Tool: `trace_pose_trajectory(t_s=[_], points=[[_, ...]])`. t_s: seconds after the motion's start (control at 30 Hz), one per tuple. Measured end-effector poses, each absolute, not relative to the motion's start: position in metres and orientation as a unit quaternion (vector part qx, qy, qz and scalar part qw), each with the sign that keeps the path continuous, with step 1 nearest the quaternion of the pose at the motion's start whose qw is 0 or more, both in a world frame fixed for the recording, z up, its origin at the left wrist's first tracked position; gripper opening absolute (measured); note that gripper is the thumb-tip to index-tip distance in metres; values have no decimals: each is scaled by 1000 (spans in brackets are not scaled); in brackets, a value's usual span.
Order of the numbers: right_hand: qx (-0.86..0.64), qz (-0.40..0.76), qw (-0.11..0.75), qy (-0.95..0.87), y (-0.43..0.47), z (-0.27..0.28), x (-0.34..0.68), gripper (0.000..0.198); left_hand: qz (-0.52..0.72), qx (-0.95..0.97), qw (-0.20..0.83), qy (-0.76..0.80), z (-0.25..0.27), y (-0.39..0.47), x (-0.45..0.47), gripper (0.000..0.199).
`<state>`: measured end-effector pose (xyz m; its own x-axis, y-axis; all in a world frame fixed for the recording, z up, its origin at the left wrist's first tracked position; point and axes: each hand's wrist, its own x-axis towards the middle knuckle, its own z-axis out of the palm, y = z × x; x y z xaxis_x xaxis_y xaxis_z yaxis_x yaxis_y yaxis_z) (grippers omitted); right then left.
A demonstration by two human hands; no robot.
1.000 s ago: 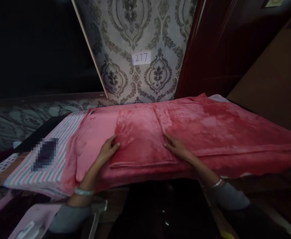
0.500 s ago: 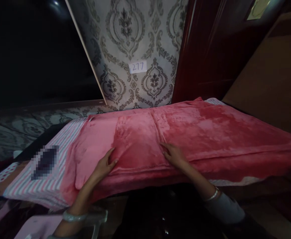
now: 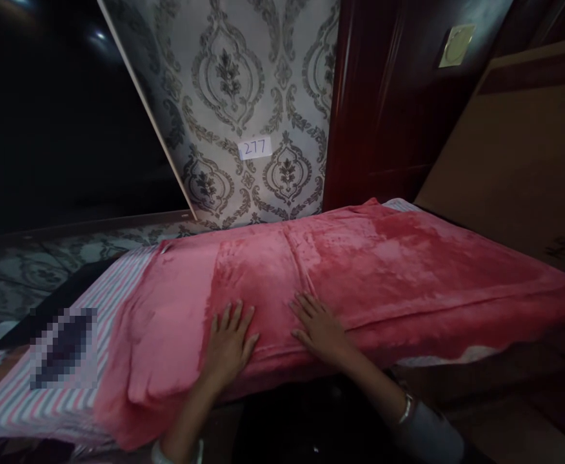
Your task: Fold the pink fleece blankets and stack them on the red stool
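A plush pink-red garment or blanket [image 3: 384,270] lies spread over a striped cloth [image 3: 113,290]; its exact kind I cannot tell. My left hand [image 3: 229,345] rests flat on its darker middle part, fingers spread. To the right, my right hand [image 3: 318,325] lies palm down beside a raised fold, with its fingers stretched out. Neither hand grips the fabric. A smoother, paler pink section lies left of my left hand. Along the near side the plush edge hangs down in layers.
A dark blurred-out object [image 3: 64,348] lies on the striped cloth at the left. Behind stand a large black screen [image 3: 69,129], a patterned wall with a paper label [image 3: 255,148] reading 277, and a dark red door [image 3: 384,116]. A cardboard box [image 3: 519,148] leans at the right.
My left hand has moved right and flattened onto the fabric, fingers spreading. My right hand has shifted slightly left and opened out flat. The view has tilted a little.
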<state>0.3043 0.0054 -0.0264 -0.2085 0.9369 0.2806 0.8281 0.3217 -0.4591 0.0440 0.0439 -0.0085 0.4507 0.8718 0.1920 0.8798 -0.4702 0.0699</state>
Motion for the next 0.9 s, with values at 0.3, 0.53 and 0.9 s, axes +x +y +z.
trace_pose_trajectory(t_s=[0.3, 0.53, 0.9], points=[[-545, 267, 567, -557, -1, -46, 346, 50, -192, -898, -76, -389, 29, 23, 139, 31], [-544, 239, 576, -561, -5, -51, 342, 44, -113, -852, -96, -501, 33, 32, 203, 31], [-569, 183, 577, -557, -4, -51, 337, 41, -64, -822, -130, -551, 39, 61, 215, 24]])
